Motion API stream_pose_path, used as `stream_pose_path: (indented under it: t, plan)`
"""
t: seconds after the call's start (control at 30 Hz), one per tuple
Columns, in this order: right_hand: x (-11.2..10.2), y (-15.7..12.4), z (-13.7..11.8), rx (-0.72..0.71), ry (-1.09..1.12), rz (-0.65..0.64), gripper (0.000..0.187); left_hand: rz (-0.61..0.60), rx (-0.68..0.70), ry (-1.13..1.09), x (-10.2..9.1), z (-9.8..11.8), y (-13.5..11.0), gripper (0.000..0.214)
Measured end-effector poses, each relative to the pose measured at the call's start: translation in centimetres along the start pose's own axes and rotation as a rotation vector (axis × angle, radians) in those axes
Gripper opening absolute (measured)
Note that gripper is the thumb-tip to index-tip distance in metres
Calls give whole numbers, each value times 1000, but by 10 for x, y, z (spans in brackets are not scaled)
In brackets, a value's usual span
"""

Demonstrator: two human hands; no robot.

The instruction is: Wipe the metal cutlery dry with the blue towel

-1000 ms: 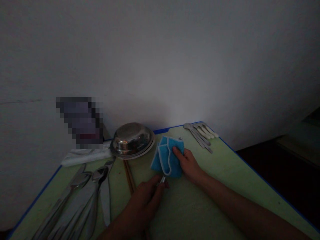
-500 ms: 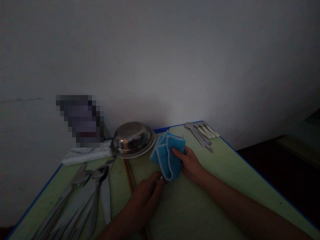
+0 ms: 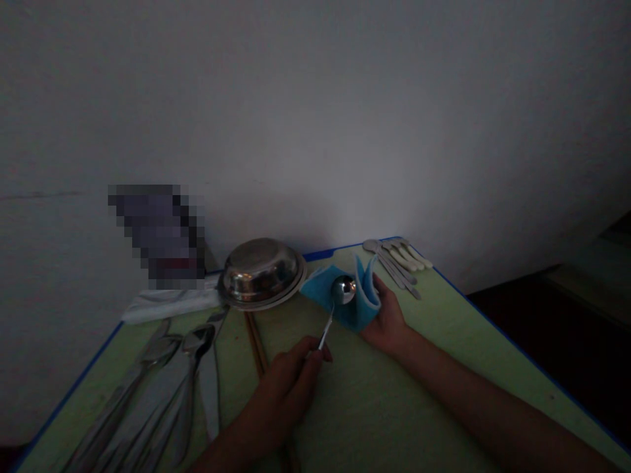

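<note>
My left hand [image 3: 290, 378] pinches the handle of a shiny metal spoon [image 3: 344, 289], its round bowl pointing away from me. Behind and around that bowl lies a folded blue cloth [image 3: 362, 305] with pale edging. My right hand [image 3: 387, 318] grips the cloth from its right side, with most of the fingers hidden behind the fabric. Both hands are above the pale green table [image 3: 394, 407]. A pair of wooden chopsticks [image 3: 256, 345] lies under and beside my left forearm.
Upturned metal bowls [image 3: 263, 272] stand by the wall. Several large spoons and other utensils [image 3: 162, 381] lie at the left. Smaller spoons and white-handled cutlery [image 3: 397, 259] rest at the far right corner. A white folded cloth [image 3: 172, 302] lies below a blurred-out upright object [image 3: 160, 230].
The blue cloth has opened out and tilted back, so the spoon's bowl now shows against it. My right hand has turned and shifted slightly right; my left hand stays nearly in place.
</note>
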State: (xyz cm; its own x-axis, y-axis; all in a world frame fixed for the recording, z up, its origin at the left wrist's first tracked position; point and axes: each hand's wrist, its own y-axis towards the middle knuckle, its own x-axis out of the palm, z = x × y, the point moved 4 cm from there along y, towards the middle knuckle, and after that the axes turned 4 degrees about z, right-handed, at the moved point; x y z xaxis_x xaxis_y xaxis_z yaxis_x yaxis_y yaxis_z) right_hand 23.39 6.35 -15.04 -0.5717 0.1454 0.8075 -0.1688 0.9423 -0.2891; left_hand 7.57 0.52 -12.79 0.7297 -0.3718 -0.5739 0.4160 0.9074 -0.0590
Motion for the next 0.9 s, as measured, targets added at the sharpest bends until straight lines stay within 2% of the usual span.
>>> stream_pose_path:
  t: [0.17,0.3,0.43,0.53,0.7,0.83,0.9]
  plan:
    - [1,-4,0,28,19,-46,41,1,-75,-68,1,-3,1,34]
    - [6,-4,4,81,-61,-151,50,11,-49,-53,1,-3,1,33]
    - [12,-3,9,80,-90,-193,41,-24,-56,-15,1,-2,0,33]
    - [13,2,13,53,-105,-231,33,-7,-33,2,0,-2,0,32]
    - [1,13,16,-15,-95,-184,38,-28,-23,-51,2,-3,1,33]
    - [2,5,13,38,-74,-194,42,-5,-57,-55,2,-6,1,33]
    - [6,-2,8,25,-44,-193,38,-1,-69,-85,2,-6,1,33]
